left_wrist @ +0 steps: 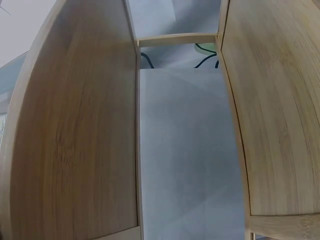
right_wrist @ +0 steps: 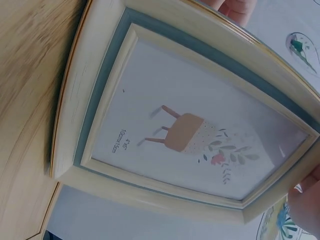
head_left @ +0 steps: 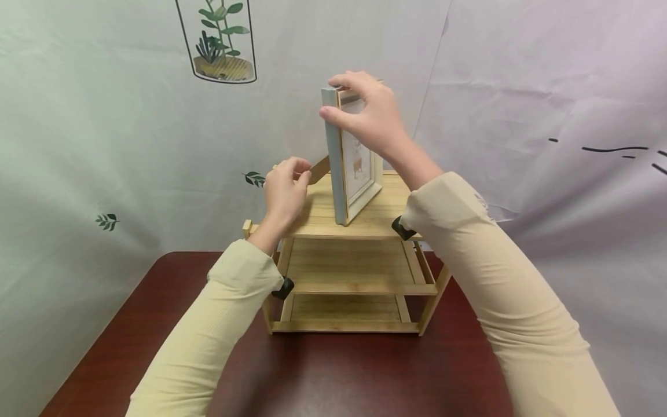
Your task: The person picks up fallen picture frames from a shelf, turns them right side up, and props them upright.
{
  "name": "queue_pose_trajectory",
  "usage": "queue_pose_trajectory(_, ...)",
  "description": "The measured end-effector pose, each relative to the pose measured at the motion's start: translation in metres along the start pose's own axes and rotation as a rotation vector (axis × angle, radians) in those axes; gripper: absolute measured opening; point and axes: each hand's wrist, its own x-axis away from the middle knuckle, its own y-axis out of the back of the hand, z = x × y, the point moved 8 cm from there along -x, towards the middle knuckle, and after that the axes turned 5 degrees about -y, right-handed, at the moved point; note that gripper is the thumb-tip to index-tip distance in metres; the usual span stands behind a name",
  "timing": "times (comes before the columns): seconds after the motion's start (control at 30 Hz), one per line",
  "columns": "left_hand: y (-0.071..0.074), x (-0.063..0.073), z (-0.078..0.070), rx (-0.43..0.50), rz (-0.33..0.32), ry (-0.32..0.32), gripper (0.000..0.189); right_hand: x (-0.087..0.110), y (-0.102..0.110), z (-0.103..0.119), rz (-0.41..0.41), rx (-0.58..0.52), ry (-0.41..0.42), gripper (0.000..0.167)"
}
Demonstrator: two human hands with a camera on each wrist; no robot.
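A picture frame (head_left: 336, 156) with a cream front and a blue-grey side stands upright on the top board of a wooden shelf rack (head_left: 307, 223). My right hand (head_left: 370, 110) grips its upper edge, thumb on the near side and fingers over the top. Behind the frame a brown stand leg (head_left: 320, 170) sticks out to the left. My left hand (head_left: 285, 188) pinches the end of that leg. In the right wrist view the frame's print (right_wrist: 185, 130) shows a potted plant drawing and size lettering. The left wrist view does not show the left hand, only the rack's boards (left_wrist: 75, 135).
The rack has two lower shelves (head_left: 354, 266) and stands on a dark red table (head_left: 365, 376). A pale cloth backdrop (head_left: 130, 116) with printed plants hangs close behind. Dark wrist devices (head_left: 283, 288) sit at both cuffs, the right one near the top board's front edge.
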Motion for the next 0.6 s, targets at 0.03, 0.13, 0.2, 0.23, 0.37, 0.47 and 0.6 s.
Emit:
queue_pose_trajectory(0.03, 0.0, 0.0, 0.001, -0.008, 0.006, 0.006, 0.014, -0.001, -0.002, 0.001, 0.005, 0.002, -0.004, 0.047)
queue_pose_trajectory(0.13, 0.0, 0.001, 0.004, -0.045, 0.033, 0.029, 0.014, -0.003, -0.009, 0.001, 0.032, 0.01, -0.04, 0.045)
queue_pose_trajectory(0.2, 0.0, 0.001, 0.006, -0.074, 0.055, 0.047, 0.013, -0.005, -0.015, 0.002, 0.056, 0.021, -0.055, 0.044)
queue_pose_trajectory(0.23, -0.001, 0.002, 0.007, -0.084, 0.064, 0.053, 0.013, -0.006, -0.018, 0.002, 0.068, 0.028, -0.055, 0.043)
queue_pose_trajectory(0.37, -0.002, 0.004, 0.009, -0.117, 0.096, 0.067, 0.013, -0.009, -0.029, 0.007, 0.097, 0.044, -0.003, 0.041)
queue_pose_trajectory(0.47, -0.003, 0.005, 0.01, -0.133, 0.115, 0.073, 0.013, -0.011, -0.034, 0.009, 0.106, 0.041, 0.033, 0.039)
queue_pose_trajectory(0.6, -0.004, 0.006, 0.012, -0.154, 0.136, 0.08, 0.014, -0.013, -0.04, 0.011, 0.12, 0.03, 0.047, 0.039)
